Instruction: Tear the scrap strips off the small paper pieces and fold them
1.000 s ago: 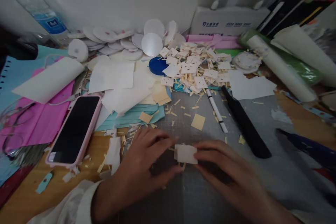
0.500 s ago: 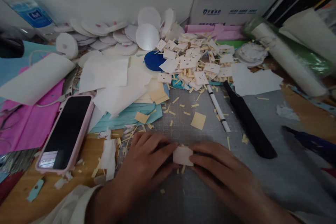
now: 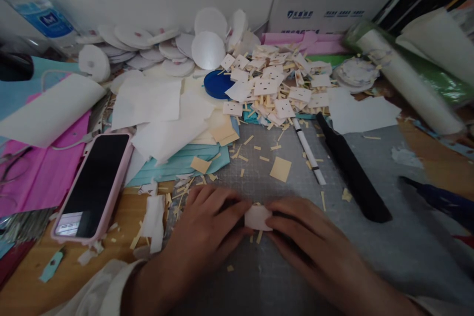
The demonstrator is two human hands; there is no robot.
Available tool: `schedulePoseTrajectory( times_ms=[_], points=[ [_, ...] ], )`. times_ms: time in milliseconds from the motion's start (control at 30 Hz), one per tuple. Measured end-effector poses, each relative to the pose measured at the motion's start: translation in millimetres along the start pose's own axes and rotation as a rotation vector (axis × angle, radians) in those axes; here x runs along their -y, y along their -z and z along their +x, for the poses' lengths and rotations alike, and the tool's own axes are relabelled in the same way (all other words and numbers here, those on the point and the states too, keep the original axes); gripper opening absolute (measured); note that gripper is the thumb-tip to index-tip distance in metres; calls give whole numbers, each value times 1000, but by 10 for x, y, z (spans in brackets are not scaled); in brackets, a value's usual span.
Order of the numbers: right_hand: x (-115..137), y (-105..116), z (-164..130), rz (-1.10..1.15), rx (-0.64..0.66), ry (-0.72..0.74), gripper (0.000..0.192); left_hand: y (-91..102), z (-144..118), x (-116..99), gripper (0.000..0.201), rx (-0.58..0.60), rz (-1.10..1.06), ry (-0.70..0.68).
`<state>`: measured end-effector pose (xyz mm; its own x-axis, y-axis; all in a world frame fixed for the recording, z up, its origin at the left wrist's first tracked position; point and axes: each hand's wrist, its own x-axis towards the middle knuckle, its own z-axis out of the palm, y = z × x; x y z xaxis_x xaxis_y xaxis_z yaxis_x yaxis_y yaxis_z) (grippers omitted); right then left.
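Note:
A small pale piece of paper (image 3: 258,218) is held between my two hands, low over the grey cutting mat (image 3: 244,276). My left hand (image 3: 211,227) pinches its left edge between thumb and fingers. At its right edge my right hand (image 3: 307,237) does the same, with the fingertips slightly blurred. Thin yellow strips (image 3: 259,237) show just below the paper; whether they are attached to it I cannot tell. Farther up the mat lies a yellow paper square (image 3: 280,169), with several narrow strips scattered around it.
A heap of small paper faces (image 3: 272,84) sits at the back middle beside a blue round lid (image 3: 217,85). A white pen (image 3: 309,152) and a black-sheathed knife (image 3: 351,173) lie to the right, a blue glue gun (image 3: 444,200) beyond. A phone (image 3: 94,185) lies left.
Both hands stay in nearly the same place on the paper. The paper's lower edge looks slightly more curved now. The whole view has shifted very slightly.

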<state>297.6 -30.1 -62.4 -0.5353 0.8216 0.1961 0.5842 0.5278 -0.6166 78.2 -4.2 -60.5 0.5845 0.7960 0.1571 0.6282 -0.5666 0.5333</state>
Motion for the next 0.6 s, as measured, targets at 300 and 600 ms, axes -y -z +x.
schedulePoseTrajectory(
  times_ms=[300,600],
  points=[
    [27,7,32,23,13,-41,23,-7,-5,-15,23,4,-23,36],
    [-11,-16,-22,11,22,-24,31,12,3,-46,22,14,-17,62]
  ],
)
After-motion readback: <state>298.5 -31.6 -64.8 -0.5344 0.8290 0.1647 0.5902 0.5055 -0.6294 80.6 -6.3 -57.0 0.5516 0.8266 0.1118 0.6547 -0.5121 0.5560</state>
